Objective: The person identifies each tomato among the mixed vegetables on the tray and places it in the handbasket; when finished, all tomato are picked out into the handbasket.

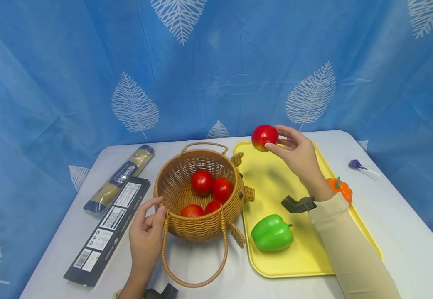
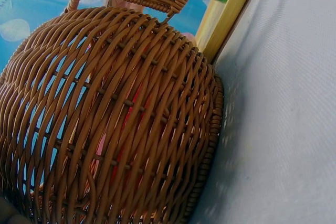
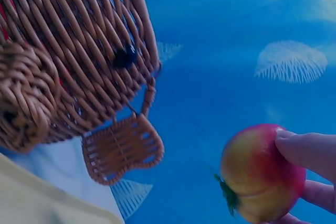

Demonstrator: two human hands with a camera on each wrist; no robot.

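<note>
A round red-and-yellow fruit (image 1: 264,138) is pinched between the thumb and fingers of my right hand (image 1: 295,151), held up above the far part of the yellow tray (image 1: 302,259). In the right wrist view, the fruit (image 3: 260,174) shows a crease and a green leafy stem end. My left hand (image 1: 147,232) grips the near left rim of a wicker basket (image 1: 198,227) with a snout, black eyes and ears. Inside the basket lie several red fruits, one of them a shiny red ball (image 1: 202,182). The left wrist view is mostly the basket's woven side (image 2: 121,114).
On the tray are a green bell pepper (image 1: 272,233) and an orange pumpkin (image 1: 340,189), partly behind the right wrist. A purple lollipop (image 1: 355,164) lies farther right. Left of the basket are a pasta packet (image 1: 121,176) and a long black box (image 1: 109,228). One basket handle (image 1: 198,285) hangs forward.
</note>
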